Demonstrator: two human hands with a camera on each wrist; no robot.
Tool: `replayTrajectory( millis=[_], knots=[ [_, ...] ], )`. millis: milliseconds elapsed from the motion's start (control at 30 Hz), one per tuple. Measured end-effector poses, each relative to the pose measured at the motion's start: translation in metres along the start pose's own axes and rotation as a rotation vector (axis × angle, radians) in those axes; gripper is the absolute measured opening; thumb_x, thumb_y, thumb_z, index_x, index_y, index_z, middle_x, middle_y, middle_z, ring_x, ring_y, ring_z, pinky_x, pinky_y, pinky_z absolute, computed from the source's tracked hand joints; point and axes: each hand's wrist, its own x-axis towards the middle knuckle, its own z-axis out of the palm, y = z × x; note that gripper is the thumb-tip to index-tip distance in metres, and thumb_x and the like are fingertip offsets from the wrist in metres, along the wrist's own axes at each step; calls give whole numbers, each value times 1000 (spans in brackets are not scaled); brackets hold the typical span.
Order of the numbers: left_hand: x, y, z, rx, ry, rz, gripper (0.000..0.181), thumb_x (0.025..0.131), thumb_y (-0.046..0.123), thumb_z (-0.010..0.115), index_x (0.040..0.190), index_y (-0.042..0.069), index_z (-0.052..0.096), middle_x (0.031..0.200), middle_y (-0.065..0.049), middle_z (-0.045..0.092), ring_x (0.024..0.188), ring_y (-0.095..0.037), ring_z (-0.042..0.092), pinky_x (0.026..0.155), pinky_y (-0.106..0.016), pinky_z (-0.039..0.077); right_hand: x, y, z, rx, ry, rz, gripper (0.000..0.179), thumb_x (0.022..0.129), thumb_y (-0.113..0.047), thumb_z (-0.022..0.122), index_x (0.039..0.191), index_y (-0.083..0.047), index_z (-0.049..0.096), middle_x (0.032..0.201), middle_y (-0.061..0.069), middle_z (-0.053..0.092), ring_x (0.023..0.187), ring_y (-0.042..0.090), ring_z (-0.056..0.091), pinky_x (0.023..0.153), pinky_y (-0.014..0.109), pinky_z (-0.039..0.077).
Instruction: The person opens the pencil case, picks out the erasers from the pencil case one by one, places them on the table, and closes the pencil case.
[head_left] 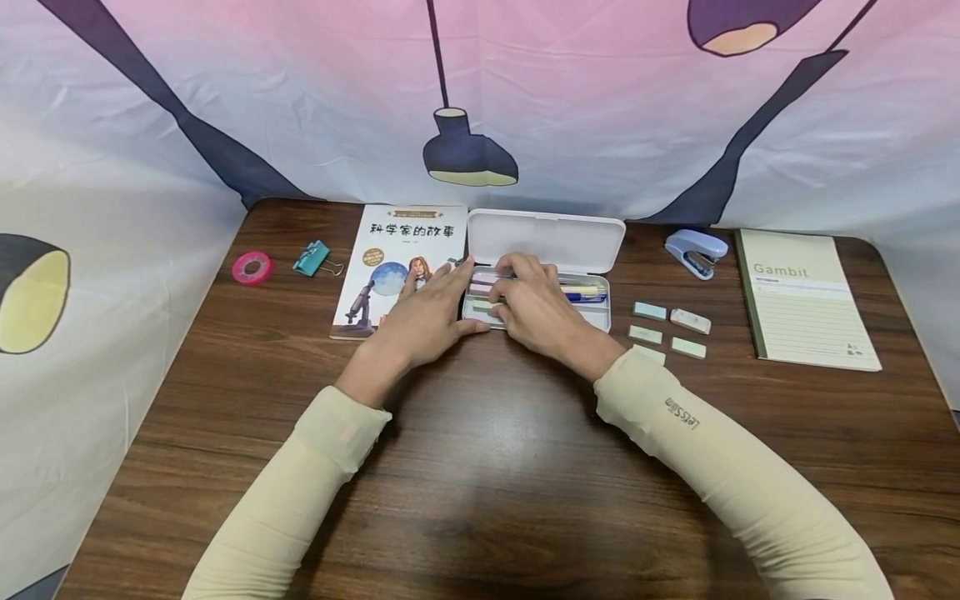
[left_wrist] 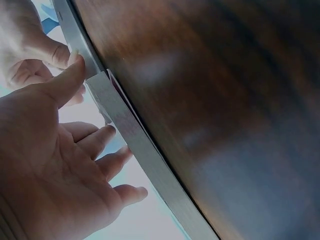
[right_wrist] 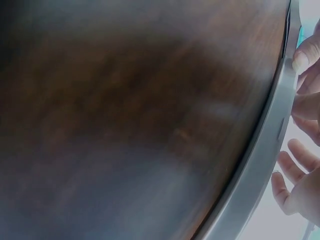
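In the head view, a white pencil case (head_left: 545,242) lies with its lid raised, holding several pens (head_left: 585,293). My left hand (head_left: 423,321) is spread over the lower right of an illustrated book (head_left: 408,218). Its thumb touches the front left corner of the case, and its fingers lie along the left side. Inside the case, my right hand (head_left: 536,304) curls its fingers and pinches a pale green eraser (head_left: 483,307) at the left end. The hand hides part of the eraser and pens. The left wrist view shows the left hand (left_wrist: 60,155) with fingers extended beside the case edge.
Several erasers (head_left: 649,311) lie right of the case. Behind them stand a lilac stapler (head_left: 696,252) and a Gambit notebook (head_left: 810,300). At the left are a pink tape roll (head_left: 252,267) and a teal binder clip (head_left: 311,258). A printed curtain (head_left: 570,100) hangs behind the table.
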Motion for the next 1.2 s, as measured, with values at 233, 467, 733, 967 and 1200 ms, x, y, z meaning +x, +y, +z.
replayTrajectory(
  millis=[233,467,733,967,1200],
  knots=[
    [-2,3,-2,-16,-2,-8,107,109,66,68,187,20,11,194,1,18,181,-32,24,148,-70,1,-13,8,-6,-25,41,-29,10,108,-19,79,114,-13,85,161,16,59,153,38,52,120,60,42],
    [-6,10,-8,-41,-12,-15,106,110,67,67,187,21,9,194,0,18,181,-32,21,148,-67,-3,-57,-10,-52,-46,87,-41,8,106,-13,79,110,-7,84,157,23,62,148,46,57,115,66,46],
    [-14,25,-24,-41,-46,-19,103,112,59,67,186,15,11,194,-3,17,182,-35,19,147,-70,-2,-118,0,-86,-67,124,14,6,101,-2,83,106,-4,82,150,28,65,140,54,61,109,70,45],
    [-11,21,-19,-50,-41,-12,104,112,63,65,186,16,9,195,-2,15,182,-35,19,148,-69,-3,-176,29,-102,-115,194,48,18,90,6,90,97,-8,81,145,29,66,134,55,57,94,58,39],
    [-7,12,-13,-29,-32,-1,107,110,68,64,187,18,9,194,-2,15,181,-36,20,147,-71,-2,-211,48,-113,-122,190,107,24,85,12,92,91,-7,78,146,32,63,137,59,51,98,68,37]
  ],
)
